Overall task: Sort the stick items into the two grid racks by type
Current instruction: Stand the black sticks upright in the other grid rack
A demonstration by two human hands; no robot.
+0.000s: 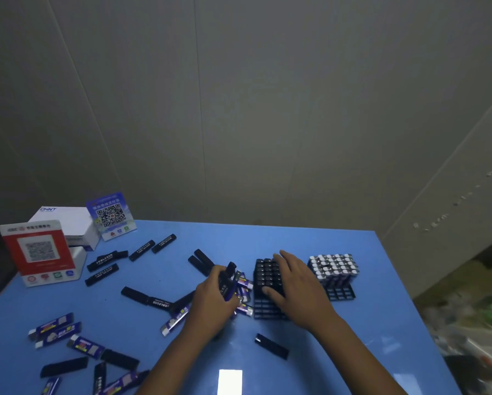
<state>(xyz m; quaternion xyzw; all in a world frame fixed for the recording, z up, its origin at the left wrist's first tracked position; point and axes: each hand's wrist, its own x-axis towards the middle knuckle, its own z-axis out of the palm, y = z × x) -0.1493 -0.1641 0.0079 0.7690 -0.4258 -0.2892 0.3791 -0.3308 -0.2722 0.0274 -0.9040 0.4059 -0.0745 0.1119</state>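
Note:
Two black grid racks stand on the blue table [296, 238]. The nearer rack [267, 306] holds black sticks in its far rows; the right rack [340, 293] holds blue sticks with silver tops. My left hand [213, 303] grips a bundle of black and blue sticks [228, 282] just left of the nearer rack. Over that rack's black sticks lies my right hand [296, 283], fingers spread and touching their tops. Loose black sticks [142, 296] and blue sticks [58, 330] lie scattered over the left half of the table.
A red QR-code stand [39, 252], a white box [68, 223] and a blue QR-code stand [110, 215] sit at the table's far left corner. One black stick [271, 345] lies near the front. The table edge runs along the right, with clutter on the floor beyond.

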